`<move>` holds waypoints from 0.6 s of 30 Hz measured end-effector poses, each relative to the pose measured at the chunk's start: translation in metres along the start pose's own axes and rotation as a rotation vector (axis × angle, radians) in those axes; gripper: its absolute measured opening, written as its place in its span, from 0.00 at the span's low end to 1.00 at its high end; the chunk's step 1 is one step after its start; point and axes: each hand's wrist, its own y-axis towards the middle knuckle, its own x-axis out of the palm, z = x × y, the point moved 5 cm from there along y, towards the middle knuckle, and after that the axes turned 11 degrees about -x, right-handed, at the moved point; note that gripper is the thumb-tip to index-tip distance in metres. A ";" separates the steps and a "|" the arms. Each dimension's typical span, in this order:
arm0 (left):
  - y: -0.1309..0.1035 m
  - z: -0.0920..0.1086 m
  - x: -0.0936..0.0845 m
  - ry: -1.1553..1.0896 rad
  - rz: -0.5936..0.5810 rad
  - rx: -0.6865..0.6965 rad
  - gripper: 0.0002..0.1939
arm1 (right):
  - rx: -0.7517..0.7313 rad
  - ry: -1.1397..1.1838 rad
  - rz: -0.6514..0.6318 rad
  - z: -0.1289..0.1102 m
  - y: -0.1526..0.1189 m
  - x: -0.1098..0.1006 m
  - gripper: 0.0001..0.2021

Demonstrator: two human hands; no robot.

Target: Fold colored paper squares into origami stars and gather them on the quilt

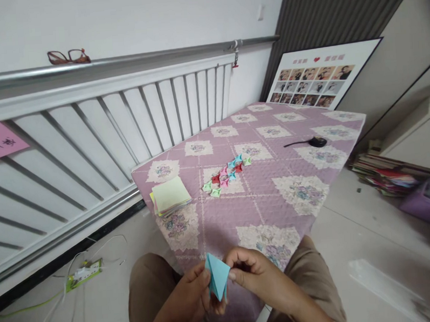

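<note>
A light blue sheet of origami paper (219, 274), folded into a layered, pointed diamond-like shape, is held up over the near end of the table. My left hand (194, 290) grips its left side with the thumb in front and fingers behind. On the right, my right hand (252, 273) pinches its right corner between thumb and finger. Further up the cloth lie several small folded paper pieces (223, 171) in green, red, pink and blue, set in two slanting rows. Left of them sits a stack of square coloured paper (171, 195), pale yellow on top.
A purple flowered tablecloth (247, 207) covers the table. A black object with a strap (317, 141) lies at the right. A photo board (308, 78) leans at the far end. Glasses (68, 57) rest on the pipe above the white radiator (124, 120). A power strip (83, 274) is on the floor.
</note>
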 end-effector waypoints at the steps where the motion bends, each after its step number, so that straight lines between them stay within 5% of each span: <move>1: -0.001 0.000 0.000 0.019 -0.016 0.003 0.18 | 0.010 -0.011 0.013 0.002 0.000 -0.001 0.11; 13: 0.001 -0.001 -0.010 0.209 0.063 -0.036 0.18 | 0.051 0.057 -0.013 0.008 -0.003 0.000 0.12; 18: 0.002 0.013 -0.018 0.511 0.171 -0.046 0.10 | -0.045 -0.171 -0.003 0.015 -0.003 -0.008 0.07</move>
